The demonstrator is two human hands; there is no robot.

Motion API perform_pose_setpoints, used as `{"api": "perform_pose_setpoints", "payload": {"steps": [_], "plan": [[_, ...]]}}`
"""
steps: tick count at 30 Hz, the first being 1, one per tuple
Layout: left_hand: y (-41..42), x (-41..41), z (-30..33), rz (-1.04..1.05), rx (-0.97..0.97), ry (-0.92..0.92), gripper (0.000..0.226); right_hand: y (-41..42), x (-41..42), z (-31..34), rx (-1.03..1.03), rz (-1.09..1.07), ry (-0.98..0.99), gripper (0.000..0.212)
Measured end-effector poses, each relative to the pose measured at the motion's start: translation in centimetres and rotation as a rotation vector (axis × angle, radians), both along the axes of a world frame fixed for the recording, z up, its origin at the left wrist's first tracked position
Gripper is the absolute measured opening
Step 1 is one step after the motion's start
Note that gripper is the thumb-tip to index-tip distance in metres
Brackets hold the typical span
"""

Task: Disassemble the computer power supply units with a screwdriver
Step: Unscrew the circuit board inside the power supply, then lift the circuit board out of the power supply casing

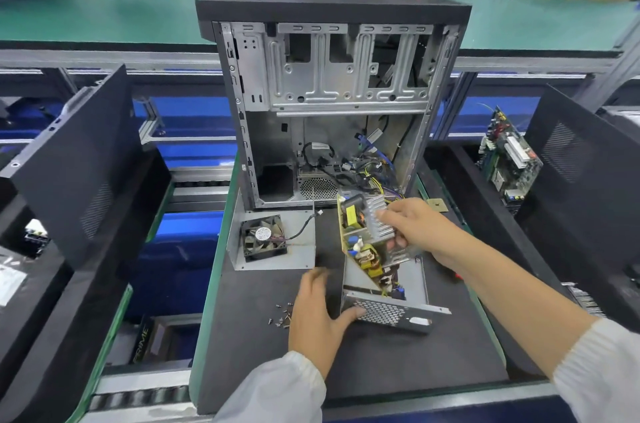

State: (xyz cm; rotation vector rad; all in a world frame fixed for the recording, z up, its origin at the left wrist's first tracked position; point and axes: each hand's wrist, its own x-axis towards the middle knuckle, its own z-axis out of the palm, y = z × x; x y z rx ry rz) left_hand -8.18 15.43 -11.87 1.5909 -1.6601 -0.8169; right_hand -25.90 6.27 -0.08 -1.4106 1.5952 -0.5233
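A power supply circuit board (363,242) with yellow coils and a finned heat sink tilts up out of its grey metal housing (388,312) on the black mat. My right hand (415,228) grips the board by the heat sink. My left hand (318,308) holds the housing's left front corner, thumb on the perforated wall. The housing's lid (301,232) with a black fan (263,238) lies flat to the left. Several loose screws (282,315) lie beside my left hand. No screwdriver is visible, except perhaps a red bit (458,275) under my right forearm.
An open computer case (329,100) stands upright behind, cables spilling from its bottom. Black side panels (79,166) lean at left and right (585,166). Green circuit boards (509,159) stand at the right. The mat (346,363) ends at a green edge; conveyor rollers run alongside.
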Motion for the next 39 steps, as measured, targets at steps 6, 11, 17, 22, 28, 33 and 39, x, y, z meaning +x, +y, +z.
{"api": "perform_pose_setpoints", "payload": {"steps": [6, 11, 17, 22, 28, 33, 39], "plan": [[-0.2, -0.2, -0.1, -0.196, -0.029, -0.143, 0.02, 0.3, -1.2, -0.9, -0.037, -0.032, -0.14, 0.03], [-0.7, 0.0, -0.2, -0.256, -0.048, -0.237, 0.025, 0.3, -2.8, -1.4, -0.034, -0.072, -0.203, 0.024], [-1.3, -0.2, 0.2, -0.283, -0.035, -0.233, 0.027, 1.0, -2.1, -1.8, -0.044, -0.085, -0.262, 0.03], [-0.5, -0.3, -0.4, -0.261, -0.112, -0.193, 0.024, 2.3, 3.2, -2.7, -0.1, -0.115, -0.328, 0.026], [0.5, -0.6, -0.7, -0.123, -0.145, -0.137, 0.013, 3.5, 4.5, -2.8, -0.143, -0.19, -0.443, 0.022], [1.5, -0.6, -0.7, 0.078, 0.12, 0.241, 0.007, 3.6, 4.8, -3.0, -0.146, -0.303, -0.653, 0.019], [1.4, -0.3, -0.9, 0.111, 0.217, 0.367, 0.009, 2.7, 6.1, -2.6, -0.047, -0.486, -1.027, 0.017]]}}
